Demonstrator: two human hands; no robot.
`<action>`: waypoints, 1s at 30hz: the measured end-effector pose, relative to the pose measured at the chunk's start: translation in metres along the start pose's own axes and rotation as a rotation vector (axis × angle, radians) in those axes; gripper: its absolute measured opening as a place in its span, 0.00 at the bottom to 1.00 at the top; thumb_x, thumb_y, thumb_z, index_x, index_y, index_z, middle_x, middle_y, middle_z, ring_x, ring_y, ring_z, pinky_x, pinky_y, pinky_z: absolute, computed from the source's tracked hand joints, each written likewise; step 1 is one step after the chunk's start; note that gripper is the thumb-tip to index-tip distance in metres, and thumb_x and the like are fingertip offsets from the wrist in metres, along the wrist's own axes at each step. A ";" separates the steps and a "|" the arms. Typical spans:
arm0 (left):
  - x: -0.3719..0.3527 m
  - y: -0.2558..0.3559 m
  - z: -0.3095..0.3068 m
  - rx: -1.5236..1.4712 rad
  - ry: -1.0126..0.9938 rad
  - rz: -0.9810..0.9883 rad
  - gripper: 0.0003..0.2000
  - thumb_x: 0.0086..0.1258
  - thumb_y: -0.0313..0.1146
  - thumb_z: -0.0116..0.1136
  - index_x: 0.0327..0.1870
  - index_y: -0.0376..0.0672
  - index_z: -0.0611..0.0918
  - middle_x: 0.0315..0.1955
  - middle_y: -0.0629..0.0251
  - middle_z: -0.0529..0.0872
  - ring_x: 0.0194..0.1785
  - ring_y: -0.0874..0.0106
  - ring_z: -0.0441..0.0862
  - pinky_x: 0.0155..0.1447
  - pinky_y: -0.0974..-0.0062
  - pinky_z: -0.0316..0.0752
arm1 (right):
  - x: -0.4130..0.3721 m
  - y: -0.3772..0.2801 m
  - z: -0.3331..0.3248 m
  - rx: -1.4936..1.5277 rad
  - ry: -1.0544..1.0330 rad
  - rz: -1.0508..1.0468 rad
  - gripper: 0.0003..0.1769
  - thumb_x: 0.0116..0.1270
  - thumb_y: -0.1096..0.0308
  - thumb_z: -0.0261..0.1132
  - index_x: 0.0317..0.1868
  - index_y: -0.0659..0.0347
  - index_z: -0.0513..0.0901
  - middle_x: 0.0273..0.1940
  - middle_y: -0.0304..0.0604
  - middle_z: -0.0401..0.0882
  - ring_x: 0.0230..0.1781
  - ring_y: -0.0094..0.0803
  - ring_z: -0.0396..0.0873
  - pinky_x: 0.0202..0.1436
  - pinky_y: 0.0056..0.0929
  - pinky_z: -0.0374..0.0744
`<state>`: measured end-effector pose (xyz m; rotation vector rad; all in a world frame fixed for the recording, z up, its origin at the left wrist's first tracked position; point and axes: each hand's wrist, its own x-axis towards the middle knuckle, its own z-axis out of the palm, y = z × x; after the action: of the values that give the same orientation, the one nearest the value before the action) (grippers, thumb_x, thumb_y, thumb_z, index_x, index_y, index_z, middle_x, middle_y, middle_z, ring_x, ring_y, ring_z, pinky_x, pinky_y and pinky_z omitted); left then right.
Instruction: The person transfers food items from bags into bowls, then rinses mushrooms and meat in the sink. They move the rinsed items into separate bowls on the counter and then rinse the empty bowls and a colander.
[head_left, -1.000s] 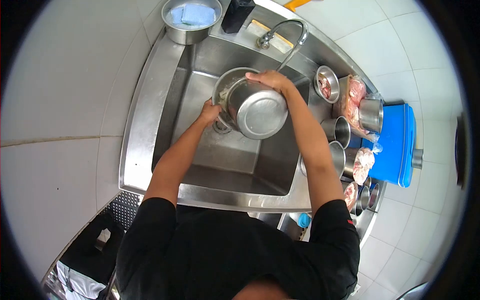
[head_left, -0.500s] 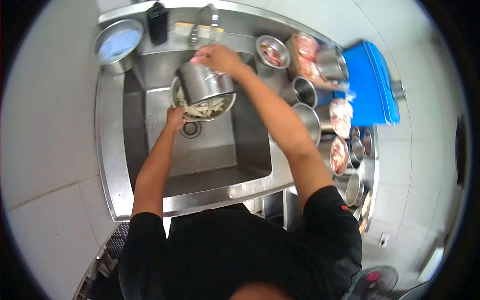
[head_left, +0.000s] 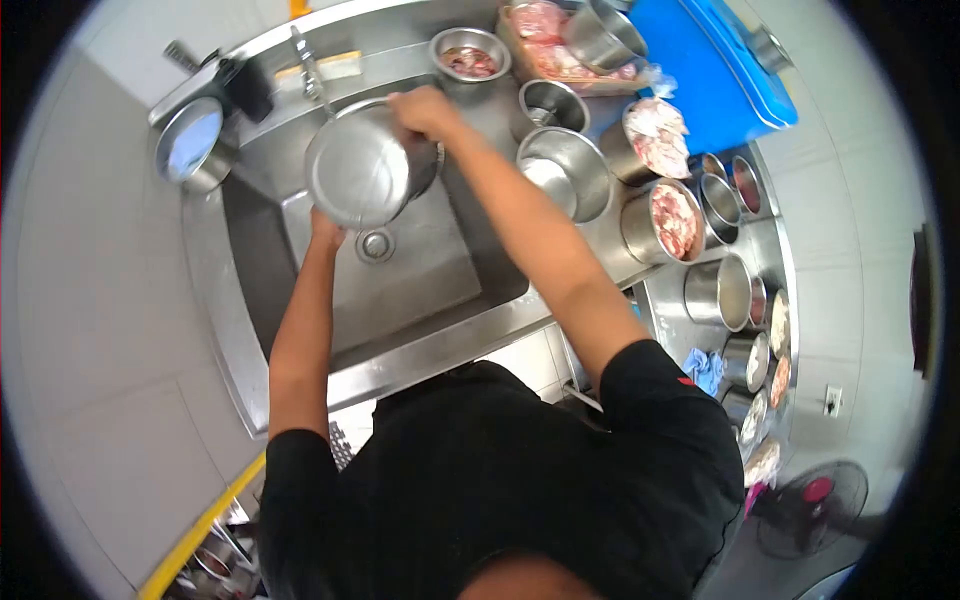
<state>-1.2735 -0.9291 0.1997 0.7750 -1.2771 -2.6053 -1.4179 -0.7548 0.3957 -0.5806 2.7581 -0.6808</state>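
Over the sink (head_left: 420,290), a steel pot (head_left: 355,165) is tipped so that a broad round metal face points up at me. My right hand (head_left: 425,112) is closed on its upper right edge. Beneath it, a steel bowl (head_left: 432,170) shows only as a darker edge on the right. At the lower left, my left hand (head_left: 327,230) grips the bowl, its fingertips hidden behind the metal. Whatever lies inside the bowl is covered by the pot. The drain (head_left: 375,245) shows just below them.
A faucet (head_left: 308,65) rises behind the sink. At left stands a steel pot with bluish contents (head_left: 195,145). On the right counter are a bowl of meat pieces (head_left: 470,57), a large steel pot (head_left: 575,175), a meat-filled pot (head_left: 675,222) and a blue box (head_left: 700,70).
My right hand has tipped the pot further over the bowl, covering the pale pieces that showed before. The view has turned and shifted, bringing more of the right counter into sight.
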 end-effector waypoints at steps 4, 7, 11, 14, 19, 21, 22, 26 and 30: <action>-0.036 0.034 0.035 0.180 0.128 -0.105 0.20 0.62 0.25 0.45 0.54 0.22 0.69 0.48 0.44 0.78 0.46 0.56 0.82 0.39 0.64 0.85 | -0.026 0.027 -0.027 0.250 0.100 0.102 0.30 0.67 0.47 0.51 0.41 0.72 0.81 0.43 0.58 0.81 0.43 0.45 0.79 0.48 0.41 0.74; -0.033 0.032 0.036 0.110 0.038 -0.128 0.21 0.60 0.22 0.42 0.55 0.20 0.66 0.50 0.43 0.75 0.49 0.54 0.80 0.42 0.62 0.85 | -0.040 0.048 -0.064 0.442 0.415 0.117 0.33 0.69 0.46 0.47 0.41 0.75 0.79 0.45 0.65 0.79 0.46 0.52 0.79 0.51 0.42 0.71; -0.031 0.030 0.044 0.084 0.028 -0.114 0.21 0.59 0.21 0.41 0.55 0.21 0.65 0.51 0.43 0.74 0.50 0.52 0.79 0.45 0.57 0.85 | -0.105 0.056 -0.142 0.146 0.721 0.007 0.31 0.69 0.44 0.47 0.31 0.67 0.80 0.30 0.60 0.79 0.34 0.53 0.79 0.40 0.44 0.72; -0.025 0.025 0.064 0.061 0.088 -0.100 0.22 0.56 0.19 0.42 0.53 0.18 0.65 0.49 0.40 0.75 0.48 0.48 0.80 0.41 0.50 0.84 | -0.126 0.071 -0.161 0.060 0.834 0.038 0.30 0.69 0.44 0.49 0.28 0.65 0.79 0.26 0.57 0.79 0.31 0.51 0.78 0.38 0.44 0.72; -0.014 0.015 0.044 0.093 0.010 -0.016 0.21 0.61 0.23 0.42 0.57 0.27 0.68 0.52 0.48 0.76 0.49 0.51 0.79 0.42 0.54 0.84 | -0.173 0.079 -0.155 0.269 1.033 0.044 0.25 0.67 0.46 0.56 0.28 0.62 0.80 0.23 0.49 0.78 0.25 0.41 0.77 0.33 0.37 0.72; -0.033 0.031 0.042 0.111 0.231 0.011 0.20 0.62 0.22 0.45 0.57 0.27 0.69 0.51 0.49 0.77 0.47 0.53 0.81 0.39 0.57 0.85 | -0.206 0.088 -0.156 0.367 1.078 0.057 0.23 0.66 0.47 0.58 0.28 0.60 0.80 0.21 0.46 0.78 0.23 0.37 0.76 0.31 0.34 0.72; -0.035 0.034 0.031 0.115 0.300 0.022 0.20 0.62 0.22 0.44 0.57 0.27 0.69 0.51 0.48 0.77 0.47 0.53 0.80 0.40 0.58 0.85 | -0.219 0.091 -0.154 0.377 1.089 0.087 0.23 0.65 0.47 0.60 0.28 0.60 0.80 0.20 0.45 0.78 0.22 0.35 0.76 0.30 0.32 0.72; -0.036 0.043 0.003 0.186 0.166 -0.020 0.20 0.63 0.22 0.42 0.57 0.26 0.69 0.52 0.47 0.76 0.49 0.53 0.80 0.44 0.59 0.85 | -0.268 0.127 -0.160 0.249 1.147 0.253 0.22 0.62 0.45 0.63 0.27 0.57 0.82 0.18 0.42 0.78 0.21 0.38 0.78 0.27 0.36 0.72; -0.048 0.050 0.009 0.220 0.153 -0.019 0.20 0.62 0.23 0.42 0.56 0.26 0.69 0.52 0.47 0.75 0.51 0.53 0.79 0.47 0.58 0.84 | -0.319 0.142 -0.151 0.067 1.213 0.089 0.11 0.63 0.62 0.65 0.31 0.62 0.82 0.24 0.47 0.77 0.23 0.36 0.75 0.30 0.30 0.72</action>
<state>-1.2419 -0.9378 0.2609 1.0045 -1.5324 -2.3915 -1.2266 -0.4428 0.4998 0.0577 3.7404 -1.4590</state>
